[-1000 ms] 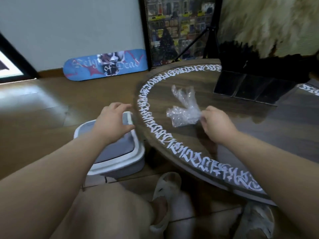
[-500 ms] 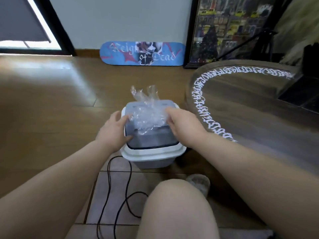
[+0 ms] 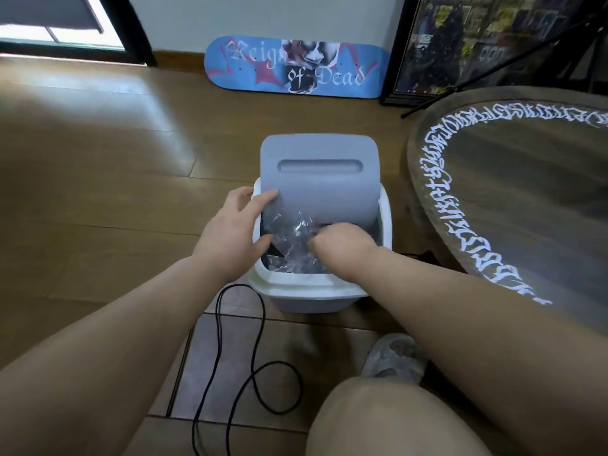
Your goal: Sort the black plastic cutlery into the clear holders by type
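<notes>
clear plastic wrap [image 3: 296, 238] crumpled in mouth of white bin [image 3: 316, 291], directly under right hand [image 3: 342, 245]. right hand grip: fingers curled down onto wrap, pushing it in. left hand [image 3: 235, 230] at bin's left rim, fingers fairly straight against raised grey lid [image 3: 319, 179], thumb near wrap. bin holds only wrap as far as visible. black cutlery and clear holders not in view; likely on tabletop [image 3: 526, 192] to right, right hand nearer. next move: release wrap, turn back right.
</notes>
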{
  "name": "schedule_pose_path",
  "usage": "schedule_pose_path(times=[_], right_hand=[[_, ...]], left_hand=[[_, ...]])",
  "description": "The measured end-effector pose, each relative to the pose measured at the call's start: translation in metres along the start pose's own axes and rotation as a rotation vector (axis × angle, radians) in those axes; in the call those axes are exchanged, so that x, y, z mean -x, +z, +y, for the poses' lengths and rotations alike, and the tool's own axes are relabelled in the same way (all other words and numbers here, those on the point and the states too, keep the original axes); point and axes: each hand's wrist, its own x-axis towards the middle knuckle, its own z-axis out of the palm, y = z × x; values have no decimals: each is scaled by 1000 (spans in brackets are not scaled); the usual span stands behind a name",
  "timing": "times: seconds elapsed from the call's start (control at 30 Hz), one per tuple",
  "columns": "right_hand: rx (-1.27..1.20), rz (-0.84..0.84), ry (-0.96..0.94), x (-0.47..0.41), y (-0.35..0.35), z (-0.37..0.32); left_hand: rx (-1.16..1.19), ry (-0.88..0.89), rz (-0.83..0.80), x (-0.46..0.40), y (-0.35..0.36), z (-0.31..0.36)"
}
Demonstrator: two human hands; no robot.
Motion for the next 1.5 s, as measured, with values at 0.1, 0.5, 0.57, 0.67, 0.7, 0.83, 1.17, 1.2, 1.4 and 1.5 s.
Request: schedule_pose_path(times=[0.1, 0.5, 0.57, 0.67, 0.7, 0.83, 1.17, 1.2, 1.4, 1.5], right_hand=[[-64, -191, 5, -10, 0, -7], [-488, -464, 141, -12, 9, -6], [-494, -479, 213, -10, 10, -11], [-600, -513, 264, -11, 12, -7], [-661, -486, 273, -9, 8, -4], [-731, -335, 268, 3, -9, 4], [-529, -123, 90, 24, 2, -12], [-524, 26, 104, 26, -2, -10], [-424, 650, 177, 31, -6, 4], [-379, 583, 201, 34, -4, 6]], left_hand=[[-27, 21, -7, 5, 3, -6], [-35, 52, 17, 15, 12, -9], [-43, 66, 13, 15, 12, -8], [-63, 81, 6, 16, 12, -6], [-68, 73, 0, 16, 12, -5], [-60, 47, -11, 16, 11, -8], [-73, -3, -56, 16, 10, -2], [-81, -10, -61, 16, 10, -2], [-134, -17, -84, 15, 7, 2], [-175, -18, -57, 15, 2, 10]])
